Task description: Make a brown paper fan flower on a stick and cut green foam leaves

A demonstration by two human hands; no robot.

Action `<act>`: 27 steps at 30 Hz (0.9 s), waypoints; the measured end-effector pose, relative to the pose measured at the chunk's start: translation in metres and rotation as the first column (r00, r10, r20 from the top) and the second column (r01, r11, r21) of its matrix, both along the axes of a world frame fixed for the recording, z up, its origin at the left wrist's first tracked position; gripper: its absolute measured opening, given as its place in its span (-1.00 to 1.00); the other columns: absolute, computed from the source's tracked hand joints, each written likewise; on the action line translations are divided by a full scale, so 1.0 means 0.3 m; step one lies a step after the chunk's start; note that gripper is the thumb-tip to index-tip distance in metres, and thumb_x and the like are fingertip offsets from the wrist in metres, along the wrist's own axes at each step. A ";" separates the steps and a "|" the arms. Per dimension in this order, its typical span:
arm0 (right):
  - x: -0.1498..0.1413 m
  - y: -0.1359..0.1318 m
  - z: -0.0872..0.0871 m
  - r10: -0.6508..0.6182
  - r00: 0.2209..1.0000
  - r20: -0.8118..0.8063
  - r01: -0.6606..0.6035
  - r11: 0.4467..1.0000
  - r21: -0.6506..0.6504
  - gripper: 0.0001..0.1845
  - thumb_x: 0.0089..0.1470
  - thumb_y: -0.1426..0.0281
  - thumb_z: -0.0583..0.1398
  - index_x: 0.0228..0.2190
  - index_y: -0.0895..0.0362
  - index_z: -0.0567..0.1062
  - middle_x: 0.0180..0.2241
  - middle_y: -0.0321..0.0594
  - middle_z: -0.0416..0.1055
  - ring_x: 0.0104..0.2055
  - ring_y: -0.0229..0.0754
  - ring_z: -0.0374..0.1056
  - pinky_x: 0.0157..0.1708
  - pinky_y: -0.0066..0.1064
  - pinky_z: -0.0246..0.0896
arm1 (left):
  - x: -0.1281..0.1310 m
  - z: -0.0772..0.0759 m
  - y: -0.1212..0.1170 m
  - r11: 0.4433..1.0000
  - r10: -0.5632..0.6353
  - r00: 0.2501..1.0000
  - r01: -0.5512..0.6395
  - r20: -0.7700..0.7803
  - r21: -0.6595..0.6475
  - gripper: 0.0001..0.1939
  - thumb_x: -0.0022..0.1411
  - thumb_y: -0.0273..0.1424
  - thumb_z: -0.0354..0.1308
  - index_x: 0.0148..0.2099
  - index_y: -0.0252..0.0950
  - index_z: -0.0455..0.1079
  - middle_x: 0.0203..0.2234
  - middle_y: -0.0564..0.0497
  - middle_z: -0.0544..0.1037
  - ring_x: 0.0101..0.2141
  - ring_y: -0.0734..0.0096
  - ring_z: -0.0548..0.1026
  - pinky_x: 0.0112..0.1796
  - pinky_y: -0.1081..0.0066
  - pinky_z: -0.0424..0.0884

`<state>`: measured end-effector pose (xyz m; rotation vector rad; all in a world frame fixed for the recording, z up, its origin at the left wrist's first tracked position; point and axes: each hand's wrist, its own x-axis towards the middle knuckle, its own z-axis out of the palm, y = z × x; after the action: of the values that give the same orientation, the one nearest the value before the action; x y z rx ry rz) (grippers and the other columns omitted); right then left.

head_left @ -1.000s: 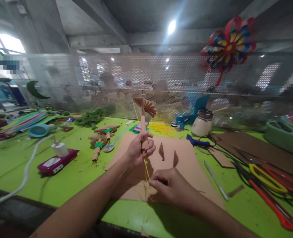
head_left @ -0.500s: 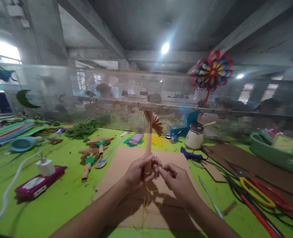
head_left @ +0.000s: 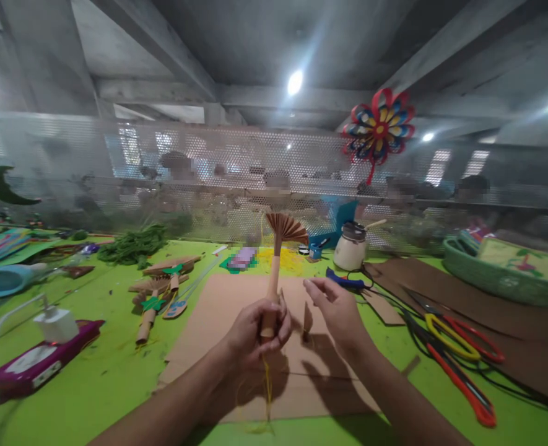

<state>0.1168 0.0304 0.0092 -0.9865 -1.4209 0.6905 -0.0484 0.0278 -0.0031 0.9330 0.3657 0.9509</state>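
Observation:
My left hand (head_left: 262,325) is wrapped around a rolled brown cardboard tube (head_left: 274,277), held upright. At its top spreads a pleated brown paper fan (head_left: 290,229). Yellow thread (head_left: 268,387) hangs below the tube, and a thin loop of it shows beside the fan. To the right, apart from the tube, my right hand (head_left: 336,310) is raised with thumb and forefinger tips close together; whatever they hold is too small to make out. A small dark brown piece (head_left: 307,319) shows between the hands. Underneath lies a sheet of brown cardboard (head_left: 218,303).
On the left are similar cardboard pieces with green stars (head_left: 153,303), a purple power strip (head_left: 46,359) and green yarn (head_left: 134,244). Scissors (head_left: 450,334), a blue-handled tool (head_left: 345,280), a cream pot (head_left: 350,248) and a green basket (head_left: 496,279) are on the right.
My right hand has moved away from my left, up and to the right. The fan's pleats now face the camera more spread. The view has turned slightly right.

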 end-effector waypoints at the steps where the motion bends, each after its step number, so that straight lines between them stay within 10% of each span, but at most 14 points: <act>1: 0.016 0.014 0.011 -0.040 0.998 -0.043 0.040 0.999 0.012 -0.70 0.07 0.18 0.17 -0.32 0.18 0.48 -0.36 -0.13 0.46 -0.32 -0.12 0.35 -0.34 -0.30 0.28 | 0.005 -0.007 -0.003 1.000 -0.028 1.000 0.028 -0.007 -0.004 -0.84 0.07 -0.44 -0.04 -0.51 -0.37 0.26 -0.73 0.00 0.37 -0.83 0.66 0.09 -0.82 0.62 -0.17; 6: 0.090 0.027 0.093 -0.385 0.920 0.072 0.320 0.844 0.430 -0.78 0.06 0.31 0.21 -0.26 0.17 0.44 -0.30 -0.11 0.38 -0.24 -0.09 0.30 -0.26 -0.25 0.25 | 0.019 -0.030 -0.012 0.983 -0.185 0.982 0.184 -0.030 -0.016 -0.84 0.10 -0.44 -0.09 -0.44 -0.35 0.28 -0.74 0.02 0.36 -0.85 0.66 0.03 -0.83 0.61 -0.16; 10: 0.109 -0.005 0.159 -0.584 0.756 0.296 0.240 0.668 0.704 -0.93 0.07 0.46 0.19 -0.33 0.18 0.46 -0.27 -0.08 0.31 -0.15 -0.04 0.19 -0.13 -0.16 0.17 | 0.019 -0.041 -0.018 0.956 -0.291 0.954 0.293 -0.071 0.017 -0.83 0.11 -0.46 -0.11 -0.43 -0.34 0.28 -0.79 0.07 0.30 -0.85 0.66 -0.01 -0.81 0.61 -0.10; 15: 0.129 -0.003 0.183 -0.626 0.643 0.441 0.117 0.650 0.751 -0.85 0.14 0.49 0.11 -0.46 0.18 0.43 -0.39 -0.09 0.33 -0.24 -0.05 0.16 -0.20 -0.16 0.17 | 0.018 -0.033 -0.028 0.947 -0.318 0.944 0.321 -0.083 0.027 -0.83 0.11 -0.45 -0.11 -0.42 -0.33 0.28 -0.81 0.11 0.25 -0.85 0.65 -0.03 -0.80 0.60 -0.10; 27: 0.133 -0.008 0.106 -0.572 0.649 0.502 0.018 0.671 0.741 -0.78 0.15 0.54 0.07 -0.52 0.16 0.37 -0.46 -0.15 0.32 -0.31 -0.10 0.14 -0.29 -0.21 0.11 | 0.002 0.032 -0.040 0.985 -0.170 0.985 0.171 -0.030 0.003 -0.71 0.25 -0.42 -0.14 -0.52 -0.30 0.18 -0.83 0.16 0.18 -0.81 0.65 -0.06 -0.76 0.62 -0.10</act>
<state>0.1568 0.0278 0.0409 -0.8750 -1.8828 -0.5954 -0.0477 0.0158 0.0065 0.9684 0.3026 0.7828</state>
